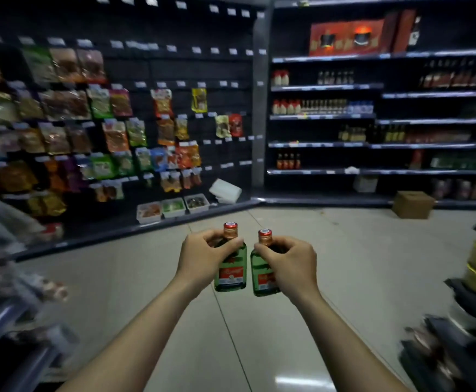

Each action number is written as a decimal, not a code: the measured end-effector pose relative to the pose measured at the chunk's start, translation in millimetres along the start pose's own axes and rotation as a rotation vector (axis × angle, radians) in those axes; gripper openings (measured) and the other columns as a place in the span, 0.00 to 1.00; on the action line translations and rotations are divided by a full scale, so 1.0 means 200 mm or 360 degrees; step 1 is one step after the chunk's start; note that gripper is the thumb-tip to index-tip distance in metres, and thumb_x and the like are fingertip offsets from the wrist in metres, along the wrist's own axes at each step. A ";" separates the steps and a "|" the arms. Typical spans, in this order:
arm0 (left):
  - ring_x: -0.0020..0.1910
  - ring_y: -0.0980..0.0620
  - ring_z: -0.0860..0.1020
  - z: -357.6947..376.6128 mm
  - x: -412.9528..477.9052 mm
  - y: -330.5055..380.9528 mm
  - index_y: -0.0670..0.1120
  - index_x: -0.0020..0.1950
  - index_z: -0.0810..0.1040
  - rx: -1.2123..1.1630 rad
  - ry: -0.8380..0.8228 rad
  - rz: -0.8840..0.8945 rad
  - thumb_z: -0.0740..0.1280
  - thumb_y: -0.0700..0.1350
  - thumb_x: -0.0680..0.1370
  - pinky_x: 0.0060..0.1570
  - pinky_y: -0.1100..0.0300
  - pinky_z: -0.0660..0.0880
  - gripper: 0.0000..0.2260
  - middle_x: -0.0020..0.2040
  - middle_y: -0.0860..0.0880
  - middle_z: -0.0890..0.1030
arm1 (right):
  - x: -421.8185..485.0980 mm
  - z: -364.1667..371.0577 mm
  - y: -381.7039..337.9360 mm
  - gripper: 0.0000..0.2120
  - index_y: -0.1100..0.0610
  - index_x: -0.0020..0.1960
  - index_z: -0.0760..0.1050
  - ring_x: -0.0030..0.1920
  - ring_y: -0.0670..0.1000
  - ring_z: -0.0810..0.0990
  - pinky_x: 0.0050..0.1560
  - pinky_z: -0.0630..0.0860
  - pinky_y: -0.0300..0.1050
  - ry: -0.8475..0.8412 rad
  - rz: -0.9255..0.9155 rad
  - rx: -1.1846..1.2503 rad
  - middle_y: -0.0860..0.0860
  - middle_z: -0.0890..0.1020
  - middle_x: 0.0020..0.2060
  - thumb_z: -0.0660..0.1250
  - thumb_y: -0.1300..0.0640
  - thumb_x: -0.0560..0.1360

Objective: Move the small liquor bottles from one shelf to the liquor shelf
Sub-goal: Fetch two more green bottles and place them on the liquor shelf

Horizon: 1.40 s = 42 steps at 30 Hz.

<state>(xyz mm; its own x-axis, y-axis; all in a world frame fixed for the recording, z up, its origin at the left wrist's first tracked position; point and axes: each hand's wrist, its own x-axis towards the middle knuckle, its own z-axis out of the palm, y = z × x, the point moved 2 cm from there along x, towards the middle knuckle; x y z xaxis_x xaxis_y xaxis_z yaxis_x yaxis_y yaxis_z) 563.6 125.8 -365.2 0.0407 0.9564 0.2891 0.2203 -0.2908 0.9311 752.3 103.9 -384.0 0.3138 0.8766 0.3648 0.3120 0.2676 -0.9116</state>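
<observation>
My left hand (202, 257) grips a small green liquor bottle (231, 274) with a red cap and a red label, held upright at its shoulder. A second green bottle (262, 274) of the same kind stands upright in my right hand (290, 264). The two bottles hang side by side over the tiled floor, nearly touching. Ahead on the right stands the liquor shelf (327, 117), a dark rack with several rows of bottles. It is a few steps away from both hands.
A wall of hanging snack packets (89, 123) fills the left. Plastic tubs (173, 207) and a white box (225, 190) lie at its foot. A cardboard box (413, 205) sits on the floor by the liquor shelf. Blurred shelves flank me at both lower sides.
</observation>
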 end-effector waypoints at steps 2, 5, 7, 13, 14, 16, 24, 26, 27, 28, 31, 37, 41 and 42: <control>0.45 0.56 0.86 0.12 0.18 -0.16 0.51 0.49 0.86 -0.0044 -0.0066 -0.0060 0.77 0.52 0.73 0.46 0.58 0.83 0.08 0.46 0.55 0.87 | 0.15 0.01 0.19 0.04 0.47 0.39 0.86 0.38 0.40 0.85 0.39 0.81 0.39 0.0058 0.0080 -0.0081 0.39 0.86 0.35 0.80 0.50 0.70; 0.46 0.57 0.86 0.29 0.49 -0.36 0.53 0.49 0.86 -0.0094 -0.0153 -0.0123 0.76 0.52 0.74 0.47 0.57 0.83 0.06 0.46 0.56 0.87 | 0.42 0.03 0.44 0.04 0.48 0.38 0.86 0.36 0.39 0.84 0.37 0.78 0.37 0.0154 0.0208 -0.0163 0.38 0.86 0.33 0.80 0.51 0.69; 0.46 0.58 0.86 0.39 0.71 -0.46 0.53 0.48 0.86 -0.0120 -0.0198 -0.0157 0.77 0.51 0.74 0.45 0.61 0.82 0.05 0.46 0.57 0.87 | 0.61 0.05 0.57 0.04 0.48 0.38 0.86 0.36 0.40 0.84 0.38 0.79 0.40 0.0215 0.0291 -0.0203 0.39 0.85 0.33 0.80 0.51 0.69; 0.44 0.61 0.84 0.64 1.27 -0.65 0.55 0.46 0.85 -0.0180 -0.0233 -0.0214 0.76 0.50 0.75 0.36 0.71 0.78 0.02 0.45 0.59 0.87 | 1.10 0.04 0.87 0.05 0.47 0.37 0.86 0.37 0.41 0.85 0.44 0.83 0.47 0.0374 0.0442 -0.0234 0.40 0.86 0.33 0.80 0.51 0.68; 0.44 0.61 0.84 0.69 1.37 -0.67 0.55 0.46 0.85 -0.0194 -0.0250 -0.0224 0.76 0.50 0.75 0.36 0.71 0.78 0.02 0.45 0.59 0.87 | 1.19 0.03 0.92 0.05 0.46 0.36 0.85 0.37 0.40 0.84 0.43 0.82 0.45 0.0404 0.0450 -0.0236 0.39 0.85 0.33 0.81 0.50 0.68; 0.43 0.61 0.84 0.81 1.55 -0.69 0.55 0.45 0.85 -0.0208 -0.0289 -0.0219 0.76 0.49 0.75 0.36 0.71 0.77 0.02 0.44 0.59 0.87 | 1.37 0.00 1.00 0.07 0.44 0.34 0.84 0.38 0.38 0.84 0.42 0.80 0.42 0.0458 0.0456 -0.0233 0.37 0.85 0.33 0.81 0.49 0.67; 0.44 0.61 0.84 1.43 2.36 -0.82 0.55 0.47 0.85 -0.0172 -0.0355 -0.0154 0.75 0.50 0.75 0.40 0.67 0.78 0.02 0.44 0.59 0.86 | 2.20 -0.20 1.41 0.06 0.44 0.35 0.84 0.38 0.39 0.84 0.44 0.82 0.44 0.0543 0.0438 -0.0236 0.37 0.85 0.34 0.81 0.48 0.67; 0.44 0.61 0.84 1.61 2.58 -0.84 0.55 0.46 0.84 -0.0170 -0.0346 -0.0141 0.75 0.51 0.75 0.40 0.67 0.78 0.02 0.44 0.59 0.86 | 2.47 -0.27 1.52 0.05 0.45 0.36 0.85 0.38 0.40 0.84 0.45 0.83 0.46 0.0546 0.0413 -0.0225 0.37 0.86 0.34 0.80 0.48 0.67; 0.44 0.61 0.84 1.69 2.69 -0.85 0.56 0.46 0.84 -0.0165 -0.0340 -0.0137 0.75 0.51 0.75 0.41 0.66 0.78 0.02 0.44 0.59 0.86 | 2.61 -0.30 1.58 0.05 0.46 0.37 0.85 0.38 0.40 0.85 0.46 0.84 0.47 0.0542 0.0399 -0.0220 0.38 0.86 0.35 0.81 0.48 0.67; 0.45 0.61 0.84 1.76 2.80 -0.86 0.56 0.47 0.84 -0.0163 -0.0326 -0.0142 0.75 0.51 0.75 0.42 0.64 0.78 0.02 0.45 0.59 0.86 | 2.75 -0.33 1.63 0.05 0.46 0.37 0.85 0.39 0.40 0.85 0.46 0.84 0.48 0.0528 0.0387 -0.0221 0.38 0.86 0.35 0.81 0.48 0.68; 0.45 0.60 0.84 1.96 3.14 -0.85 0.55 0.48 0.85 -0.0166 -0.0276 -0.0166 0.75 0.51 0.75 0.45 0.61 0.79 0.04 0.45 0.58 0.87 | 3.18 -0.42 1.75 0.05 0.45 0.38 0.85 0.39 0.38 0.84 0.44 0.84 0.47 0.0458 0.0311 -0.0259 0.36 0.85 0.36 0.80 0.47 0.68; 0.44 0.63 0.84 2.32 3.76 -0.86 0.57 0.46 0.84 -0.0103 -0.0214 -0.0125 0.75 0.54 0.74 0.40 0.68 0.76 0.03 0.44 0.62 0.86 | 3.88 -0.53 1.94 0.07 0.42 0.37 0.82 0.40 0.40 0.84 0.44 0.84 0.44 0.0447 0.0252 -0.0275 0.38 0.85 0.36 0.79 0.45 0.69; 0.43 0.63 0.84 2.62 4.18 -0.95 0.57 0.46 0.85 -0.0101 -0.0258 -0.0143 0.75 0.54 0.74 0.42 0.64 0.76 0.04 0.44 0.61 0.86 | 4.33 -0.57 2.17 0.08 0.48 0.41 0.87 0.39 0.40 0.85 0.44 0.84 0.46 0.0440 0.0310 -0.0257 0.41 0.86 0.35 0.80 0.45 0.68; 0.43 0.63 0.84 2.70 4.28 -0.99 0.57 0.46 0.85 -0.0100 -0.0269 -0.0144 0.76 0.54 0.74 0.42 0.63 0.77 0.04 0.44 0.61 0.86 | 4.44 -0.58 2.23 0.08 0.48 0.40 0.86 0.38 0.39 0.84 0.44 0.85 0.46 0.0434 0.0316 -0.0243 0.40 0.86 0.34 0.80 0.45 0.68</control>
<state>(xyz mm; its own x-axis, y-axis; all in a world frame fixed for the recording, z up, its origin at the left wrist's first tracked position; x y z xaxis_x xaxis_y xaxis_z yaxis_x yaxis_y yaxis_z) 1080.5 1016.2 -422.8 0.1877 0.9679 0.1672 0.1698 -0.1996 0.9651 1274.7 956.2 -445.2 0.6025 0.7613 0.2396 0.3451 0.0221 -0.9383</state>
